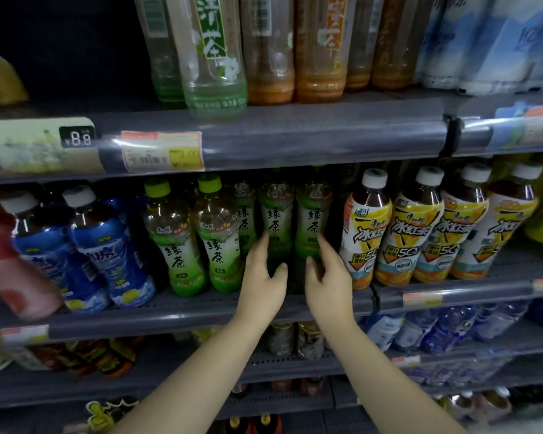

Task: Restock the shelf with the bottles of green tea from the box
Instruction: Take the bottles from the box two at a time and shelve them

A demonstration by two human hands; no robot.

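Note:
Several green tea bottles with lime caps and green labels stand on the middle shelf (201, 311). Two of them (179, 242) are at the front edge. Two more stand further back, side by side. My left hand (262, 277) wraps the lower part of the left back bottle (276, 214), with the fingers on its left side and the thumb in front. My right hand (328, 277) holds the right back bottle (314, 214) the same way. Both bottles stand upright, and their caps are hidden under the shelf above. The box is out of view.
Blue-labelled drink bottles (107, 255) stand left of the green tea, yellow iced tea bottles (398, 233) right of it. The upper shelf rail (295, 139) with price tags overhangs the bottle tops. Lower shelves hold water bottles (445, 330) and dark cans.

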